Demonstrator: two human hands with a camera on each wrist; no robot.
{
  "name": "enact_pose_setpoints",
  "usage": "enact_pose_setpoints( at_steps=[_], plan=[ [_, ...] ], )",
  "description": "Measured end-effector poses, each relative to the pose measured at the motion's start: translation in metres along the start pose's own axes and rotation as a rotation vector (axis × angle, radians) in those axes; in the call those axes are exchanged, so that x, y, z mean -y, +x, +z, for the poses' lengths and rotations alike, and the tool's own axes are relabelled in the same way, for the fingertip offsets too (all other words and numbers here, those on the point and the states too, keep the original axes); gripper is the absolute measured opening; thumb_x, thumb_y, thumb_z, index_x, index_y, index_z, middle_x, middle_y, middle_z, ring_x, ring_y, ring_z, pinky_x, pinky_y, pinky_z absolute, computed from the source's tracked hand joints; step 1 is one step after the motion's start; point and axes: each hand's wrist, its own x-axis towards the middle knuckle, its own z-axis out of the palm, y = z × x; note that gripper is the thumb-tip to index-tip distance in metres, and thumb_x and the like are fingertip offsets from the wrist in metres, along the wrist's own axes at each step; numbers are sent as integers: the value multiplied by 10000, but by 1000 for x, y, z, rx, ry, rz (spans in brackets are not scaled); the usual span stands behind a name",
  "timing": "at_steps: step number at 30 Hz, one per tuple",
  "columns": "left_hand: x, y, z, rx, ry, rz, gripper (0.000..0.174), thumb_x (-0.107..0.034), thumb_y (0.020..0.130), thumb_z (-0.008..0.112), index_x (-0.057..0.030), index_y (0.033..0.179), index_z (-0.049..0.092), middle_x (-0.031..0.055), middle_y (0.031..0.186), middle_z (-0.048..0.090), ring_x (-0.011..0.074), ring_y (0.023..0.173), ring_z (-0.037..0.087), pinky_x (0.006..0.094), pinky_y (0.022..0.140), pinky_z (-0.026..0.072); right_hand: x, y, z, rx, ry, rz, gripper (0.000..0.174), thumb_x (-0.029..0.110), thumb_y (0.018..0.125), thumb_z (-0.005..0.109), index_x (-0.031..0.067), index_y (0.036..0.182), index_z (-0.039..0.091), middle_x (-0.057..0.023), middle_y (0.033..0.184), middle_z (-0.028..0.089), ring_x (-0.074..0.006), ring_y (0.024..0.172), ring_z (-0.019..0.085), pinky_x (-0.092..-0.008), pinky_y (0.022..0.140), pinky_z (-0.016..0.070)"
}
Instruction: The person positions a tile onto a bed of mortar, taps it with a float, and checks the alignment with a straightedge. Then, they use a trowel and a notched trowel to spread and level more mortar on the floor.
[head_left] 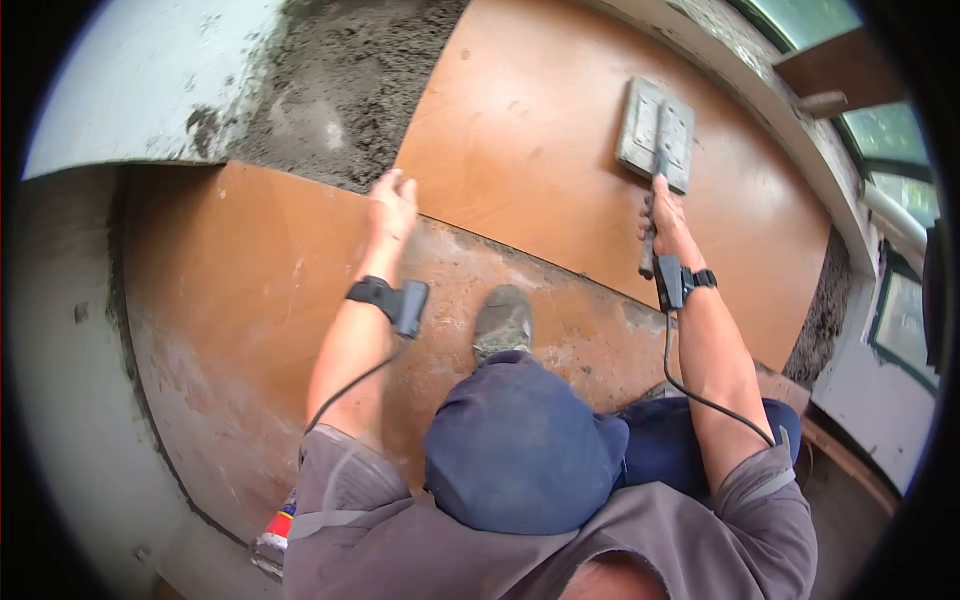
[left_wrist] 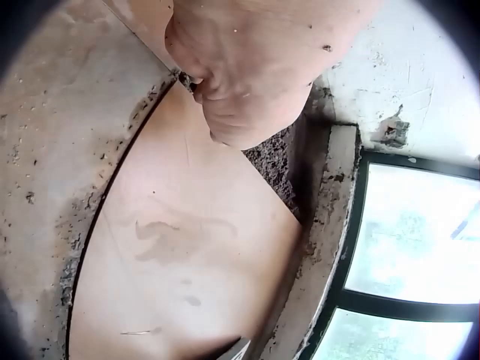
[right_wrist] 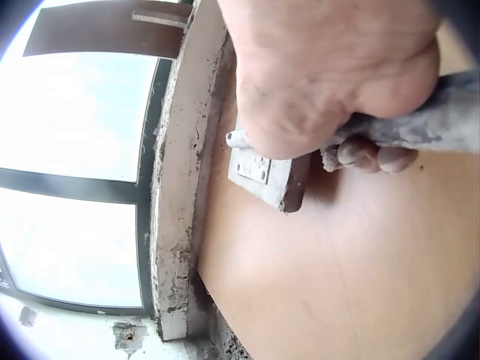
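Note:
In the head view my right hand [head_left: 668, 222] grips the long grey handle of a tile tamper [head_left: 655, 130], whose flat rectangular head is over a large orange-brown tile [head_left: 540, 120]. The right wrist view shows fingertips curled under the handle [right_wrist: 435, 124], with the head partly hidden behind the hand. My left hand [head_left: 393, 212] is at the near left corner of that tile, by the seam, and holds no tool. Its fingers look loosely bent in the head view; in the left wrist view they are mostly hidden behind the hand.
Rough grey mortar [head_left: 335, 90] lies left of the tile. Another tile surface [head_left: 270, 260], smeared with residue, spans the near side, where a shoe [head_left: 503, 322] stands. A window ledge [right_wrist: 180, 187] borders the far side. A pale wall [head_left: 130, 90] stands at left.

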Motion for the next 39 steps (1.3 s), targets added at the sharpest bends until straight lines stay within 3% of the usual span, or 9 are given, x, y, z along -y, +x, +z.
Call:
enact_pose_setpoints(
  at_steps=[3,4,7,10,12,14,20,28,39],
  plan=[
    [35,56,-2,152,223,-84,418,-280,805,681,3,1110,641,200,1042,671,296,999,651,367,884,490,-2,3,-11,-14,-136,-48,475,551,909,491,92,784,494,-34,612,474,-159,441,443,-338,409,399],
    [45,72,-2,362,249,-160,435,-346,799,664,-15,1081,667,199,1031,674,289,1009,649,364,884,485,-2,3,-18,5,-191,-34,475,554,909,486,93,794,496,-35,617,479,-155,461,460,-345,428,410],
    [36,88,-1,364,455,-185,407,-391,779,662,-31,959,720,197,971,687,283,955,667,353,857,489,-3,1,-38,50,-211,27,443,524,911,514,83,863,513,-14,673,499,-118,491,463,-295,425,400],
    [42,94,-3,420,334,-261,461,-414,777,680,15,942,713,182,936,702,242,914,680,329,841,481,-39,17,-63,-17,-354,-57,440,491,913,513,54,862,536,-33,669,531,-151,524,515,-328,469,428],
    [41,97,-6,424,98,-452,461,-393,803,715,53,917,702,102,789,677,197,669,618,329,624,486,-49,16,-73,-36,-472,-14,473,501,918,493,34,934,569,-65,699,574,-153,564,549,-329,484,435],
    [36,97,-10,440,-97,-622,450,-430,827,697,2,942,644,9,715,543,111,543,450,274,483,364,-46,2,-77,-49,-476,53,485,510,920,485,34,952,577,-73,704,584,-157,568,554,-331,484,435],
    [23,93,-13,549,21,-547,545,-507,892,572,4,1077,607,73,965,624,187,863,560,354,745,457,-33,-15,-72,-41,-532,17,467,509,931,457,49,867,515,-57,636,540,-171,508,507,-346,424,400],
    [29,94,-18,598,71,-430,446,-435,919,564,6,869,616,66,850,611,143,791,525,319,722,442,-40,-20,-66,-40,-479,57,427,481,928,481,59,882,528,-44,621,532,-147,489,498,-315,400,384],
    [53,97,-2,481,77,-290,419,-381,905,610,36,904,642,88,858,654,156,790,551,340,742,453,-40,-22,-48,-96,-448,15,405,448,924,515,44,891,538,-39,633,534,-149,490,524,-306,394,393]
  ],
)
